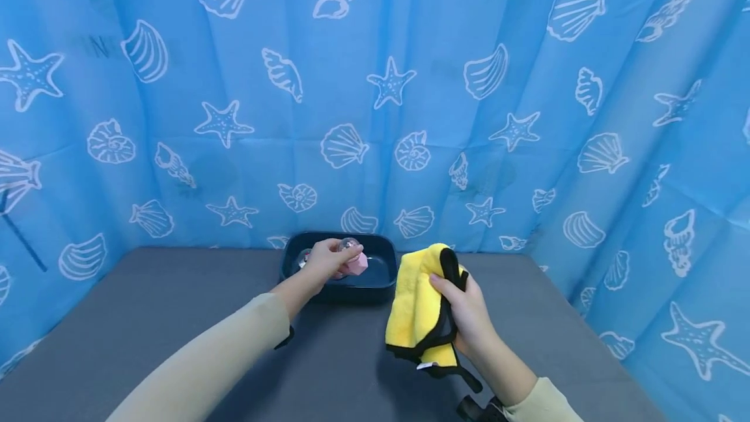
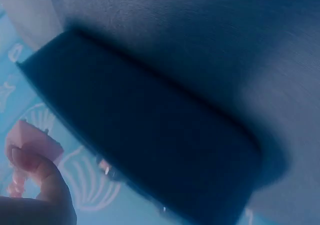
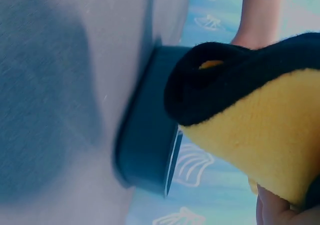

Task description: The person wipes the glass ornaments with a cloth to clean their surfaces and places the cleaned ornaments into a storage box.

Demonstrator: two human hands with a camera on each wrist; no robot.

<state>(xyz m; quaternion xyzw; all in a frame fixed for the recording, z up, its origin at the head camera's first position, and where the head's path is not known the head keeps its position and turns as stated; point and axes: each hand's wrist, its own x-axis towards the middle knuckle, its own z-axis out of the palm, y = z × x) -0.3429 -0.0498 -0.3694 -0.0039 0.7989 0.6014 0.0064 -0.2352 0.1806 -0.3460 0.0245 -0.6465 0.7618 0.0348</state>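
Over the dark blue basin (image 1: 351,295), my left hand (image 1: 324,260) pinches a small pink faceted ornament (image 1: 357,266) with a clear round top, like a little snow globe. In the left wrist view the thumb presses on the pink faceted side (image 2: 35,140), just above the basin's rim. My right hand (image 1: 470,318) grips a folded yellow cloth (image 1: 413,298) with black edging, held up to the right of the basin. The cloth hangs down from the fingers, a white tag (image 1: 426,365) at its lower edge, and hides part of that hand.
Inside the basin, partly behind the left hand, lies a small shiny item (image 1: 303,257). The basin stands at the far edge of a grey table (image 1: 176,318). A blue curtain (image 1: 375,116) with white shells and starfish hangs right behind it.
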